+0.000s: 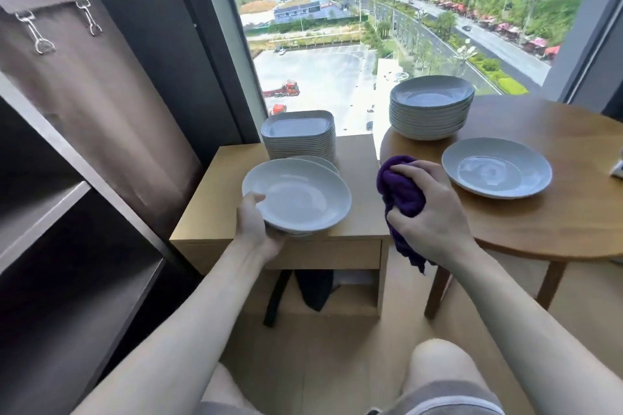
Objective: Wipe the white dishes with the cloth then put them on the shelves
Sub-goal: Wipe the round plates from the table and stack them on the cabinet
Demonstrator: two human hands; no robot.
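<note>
1. Your knees [438,367] are lowest in the view, so you seem to be seated in front of the small table [209,199], with both forearms reaching forward.
2. Your left hand [253,229] grasps a white dish [296,195] at its near left rim, with the thumb on top and the fingers under it. I think this grip leaves the whole inside of the dish free for wiping.
3. That dish is over the front edge of the small table, above at least one more round dish whose rim shows behind it. I cannot tell if it is lifted or resting on the one below.
4. Your right hand [428,212] is clenched around the purple cloth [401,192], bunched like a pad with a tail hanging down. It is just beside the dish and does not touch it.
5. Behind the held dish, a stack of square plates [298,135] stands on the same table. On the round table [556,212] at your right are a tall stack of round dishes [429,111] and a single dish [495,167] apart from it.
6. At your left are the dark shelves [67,212], on the side of the hand with the dish, so probably you can place it there without changing hands.
</note>
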